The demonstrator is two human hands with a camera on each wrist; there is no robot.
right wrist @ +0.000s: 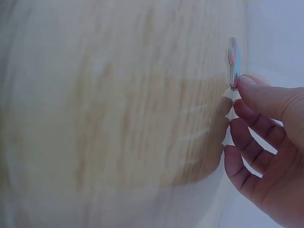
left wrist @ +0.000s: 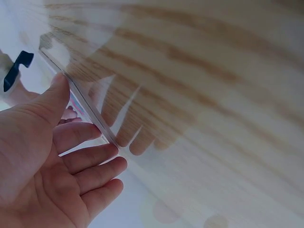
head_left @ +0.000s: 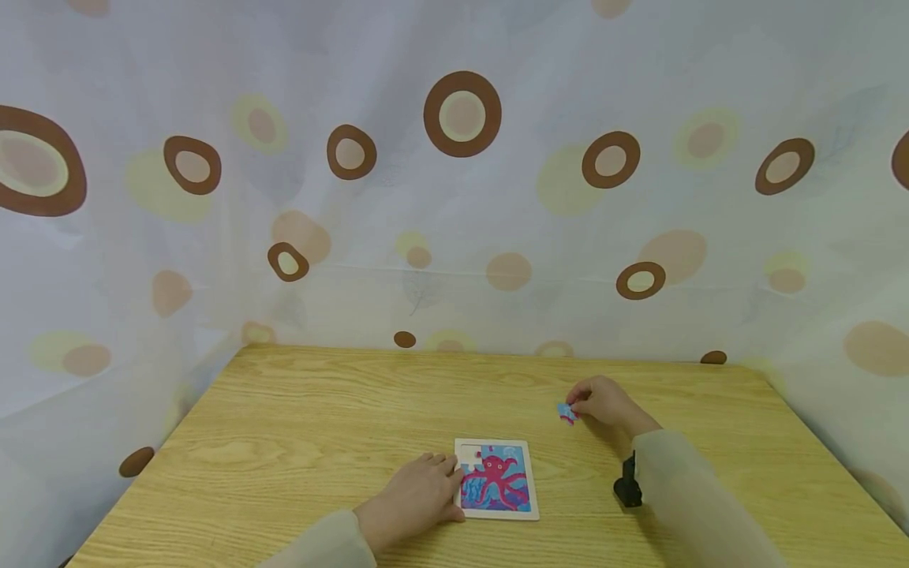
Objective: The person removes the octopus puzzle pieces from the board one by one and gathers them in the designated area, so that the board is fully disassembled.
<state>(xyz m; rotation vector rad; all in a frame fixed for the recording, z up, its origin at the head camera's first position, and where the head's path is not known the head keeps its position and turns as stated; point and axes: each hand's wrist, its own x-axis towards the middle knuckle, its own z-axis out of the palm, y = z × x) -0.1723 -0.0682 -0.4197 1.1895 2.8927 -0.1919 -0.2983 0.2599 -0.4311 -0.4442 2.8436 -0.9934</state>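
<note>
An octopus jigsaw puzzle (head_left: 497, 485) in a white tray lies on the wooden table, with a bare white gap at its upper left. My left hand (head_left: 419, 493) rests along the tray's left side, its thumb and fingers touching the edge. In the left wrist view the fingers of that left hand (left wrist: 57, 161) are spread and only slightly bent. Farther back on the right, my right hand (head_left: 604, 401) pinches a blue and pink puzzle piece (head_left: 566, 413) by its edge. The right wrist view shows the thumb at one end of this thin piece (right wrist: 234, 64), close to the tabletop.
The wood-grain table (head_left: 319, 410) reflects the hands. A pale curtain with brown and yellow circles (head_left: 461, 197) hangs behind it and along both sides. A black wrist mount (head_left: 628, 483) sits at the right sleeve.
</note>
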